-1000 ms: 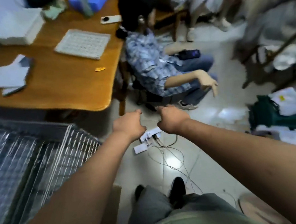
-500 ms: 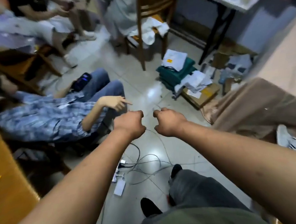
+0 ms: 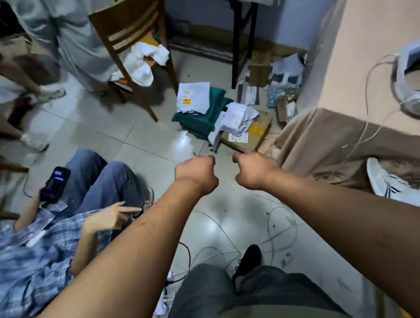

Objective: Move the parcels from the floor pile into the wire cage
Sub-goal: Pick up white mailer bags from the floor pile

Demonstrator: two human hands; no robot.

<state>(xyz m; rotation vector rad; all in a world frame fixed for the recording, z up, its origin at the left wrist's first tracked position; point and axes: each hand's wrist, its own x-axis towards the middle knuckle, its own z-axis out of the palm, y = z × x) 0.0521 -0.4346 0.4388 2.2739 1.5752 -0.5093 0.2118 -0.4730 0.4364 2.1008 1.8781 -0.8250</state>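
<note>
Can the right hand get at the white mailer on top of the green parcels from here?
Probably yes, after a step and a bend. The right hand is fisted, holding nothing; only bare tile lies between it and the white mailer on the green parcels. The chair stands left, clear.
</note>
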